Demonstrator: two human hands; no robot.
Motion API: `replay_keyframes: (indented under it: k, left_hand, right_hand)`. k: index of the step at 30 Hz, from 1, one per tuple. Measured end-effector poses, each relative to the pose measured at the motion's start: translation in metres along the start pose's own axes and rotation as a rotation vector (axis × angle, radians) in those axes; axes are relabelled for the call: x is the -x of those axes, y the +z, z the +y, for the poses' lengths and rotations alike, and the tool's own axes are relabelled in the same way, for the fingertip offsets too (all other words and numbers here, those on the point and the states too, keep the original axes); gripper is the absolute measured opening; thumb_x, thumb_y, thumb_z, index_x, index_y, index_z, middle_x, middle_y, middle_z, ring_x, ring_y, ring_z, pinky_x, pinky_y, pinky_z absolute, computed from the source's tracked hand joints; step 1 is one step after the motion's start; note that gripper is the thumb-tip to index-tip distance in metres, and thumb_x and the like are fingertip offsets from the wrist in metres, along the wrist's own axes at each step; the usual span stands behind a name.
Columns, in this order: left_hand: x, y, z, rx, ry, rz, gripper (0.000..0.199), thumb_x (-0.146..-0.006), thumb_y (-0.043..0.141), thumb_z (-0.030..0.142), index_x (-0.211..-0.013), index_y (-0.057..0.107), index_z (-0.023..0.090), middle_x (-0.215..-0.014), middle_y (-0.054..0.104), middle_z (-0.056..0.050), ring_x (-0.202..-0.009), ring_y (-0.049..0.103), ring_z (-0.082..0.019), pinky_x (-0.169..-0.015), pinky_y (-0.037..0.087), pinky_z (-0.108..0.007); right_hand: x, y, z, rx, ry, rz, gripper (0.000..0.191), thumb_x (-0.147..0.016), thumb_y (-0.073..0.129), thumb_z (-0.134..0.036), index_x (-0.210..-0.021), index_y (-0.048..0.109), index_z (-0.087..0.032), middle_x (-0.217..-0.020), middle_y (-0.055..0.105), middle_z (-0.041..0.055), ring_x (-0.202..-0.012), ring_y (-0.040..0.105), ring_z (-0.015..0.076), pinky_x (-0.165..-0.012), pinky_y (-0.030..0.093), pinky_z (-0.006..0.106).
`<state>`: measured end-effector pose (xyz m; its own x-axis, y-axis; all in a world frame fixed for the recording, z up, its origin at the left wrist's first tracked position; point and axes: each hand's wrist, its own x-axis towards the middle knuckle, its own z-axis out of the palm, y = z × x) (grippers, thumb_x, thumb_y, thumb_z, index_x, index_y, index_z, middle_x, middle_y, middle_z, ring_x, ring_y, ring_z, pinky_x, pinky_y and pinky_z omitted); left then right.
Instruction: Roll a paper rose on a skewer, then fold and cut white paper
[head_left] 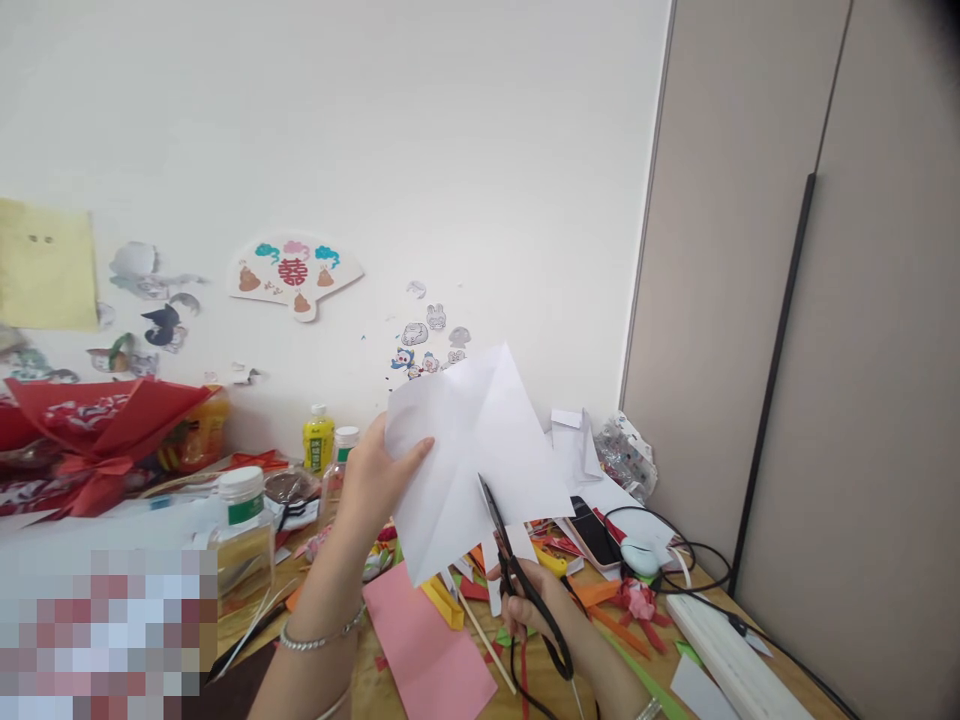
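A creased sheet of white paper (pixel 465 450) is held up above the table by my left hand (pixel 382 465), whose thumb lies on its face and whose fingers are behind it. My right hand (pixel 529 600) is closed around black-handled scissors (pixel 510 560). The scissors point up and to the left, with their tip in front of the lower middle of the sheet; whether the blades touch it I cannot tell. A pink paper sheet (pixel 427 645) lies on the table below.
Coloured paper scraps, a phone (pixel 595 530), a cable and a white power strip (pixel 731 655) lie to the right on the wooden table. Clear jars (pixel 244 540), a yellow bottle (pixel 318 440) and a red-wrapped bouquet (pixel 97 440) stand at the left.
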<state>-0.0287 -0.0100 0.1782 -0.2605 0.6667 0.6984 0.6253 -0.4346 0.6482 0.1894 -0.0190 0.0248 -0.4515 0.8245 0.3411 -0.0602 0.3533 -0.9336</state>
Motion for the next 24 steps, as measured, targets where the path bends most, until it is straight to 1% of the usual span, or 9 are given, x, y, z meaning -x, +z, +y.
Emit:
replay_keyframes:
  k: [3,7,12,19,24]
  left_hand:
    - [0.0000,0.0001,-0.0002,0.002,0.002,-0.001,0.046,-0.070,0.060,0.035,-0.114,0.056,0.021,-0.106,0.066,-0.007,-0.094,0.061,-0.026,-0.080,0.049,-0.036]
    - [-0.0006,0.0014,-0.0015,0.000,0.001,-0.004,0.046,-0.070,0.060,0.036,-0.113,0.056,0.021,-0.106,0.066,-0.007,-0.095,0.061,-0.026,-0.080,0.048,-0.036]
    - [-0.0013,0.0025,-0.0029,-0.019,0.008,0.002,0.045,-0.071,0.059,0.036,-0.113,0.056,0.021,-0.106,0.066,-0.007,-0.095,0.060,-0.026,-0.080,0.048,-0.035]
    - [-0.0017,0.0029,-0.0037,-0.020,-0.001,0.005,0.045,-0.071,0.059,0.037,-0.113,0.055,0.021,-0.106,0.065,-0.007,-0.095,0.060,-0.026,-0.081,0.048,-0.036]
    - [-0.0018,0.0034,-0.0042,-0.023,0.002,0.006,0.047,-0.071,0.059,0.037,-0.115,0.055,0.020,-0.109,0.065,-0.008,-0.097,0.060,-0.026,-0.083,0.047,-0.036]
  right_hand:
    - [0.0000,0.0002,0.0009,0.010,0.031,0.030,0.054,-0.066,0.066,-0.058,-0.097,0.057,-0.016,-0.060,0.051,-0.0033,-0.051,0.050,0.0099,-0.046,0.035,0.019]
    - [0.0002,0.0012,0.0004,0.025,0.047,0.055,0.052,-0.066,0.065,-0.057,-0.097,0.056,-0.016,-0.057,0.051,-0.0036,-0.047,0.047,0.0092,-0.043,0.033,0.019]
    - [0.0008,0.0033,-0.0013,0.013,0.080,0.096,0.047,-0.068,0.065,-0.055,-0.094,0.056,-0.016,-0.058,0.049,-0.0045,-0.047,0.045,0.0084,-0.045,0.034,0.020]
    - [0.0016,0.0038,-0.0038,0.016,0.088,0.101,0.048,-0.068,0.063,-0.057,-0.091,0.054,-0.016,-0.054,0.049,-0.0051,-0.043,0.041,0.0078,-0.042,0.030,0.019]
    - [0.0008,0.0027,-0.0011,0.017,0.068,0.070,0.048,-0.070,0.061,-0.059,-0.090,0.052,-0.016,-0.054,0.046,-0.0063,-0.042,0.039,0.0065,-0.041,0.030,0.019]
